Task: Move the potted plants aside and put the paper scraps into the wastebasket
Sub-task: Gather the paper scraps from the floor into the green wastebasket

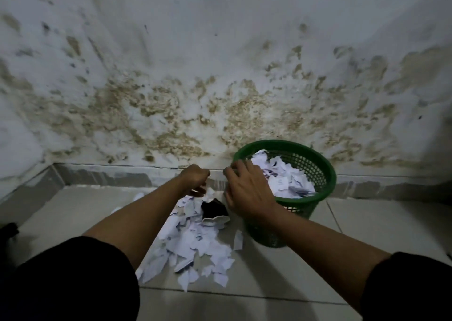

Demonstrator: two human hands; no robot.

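Clearing paper scraps (193, 245) off floor | wastebasket (327, 174) partly filled, big pile left | left hand (195, 176) grip curled round scraps | right hand (247, 186) grip loose, empty

Green plastic wastebasket (318, 174), lattice-mesh walls, slightly glossy rim. Torn white paper scraps (195, 245) inside it and heaped on the floor, matt, ragged edges (some with faint print). Pale floor tiles (281, 279), smooth with a dull sheen. Painted wall (220, 64), rough, flaking, blotched brown. Black sleeves (73, 279), probably matt cloth, hard to tell in the dim light.
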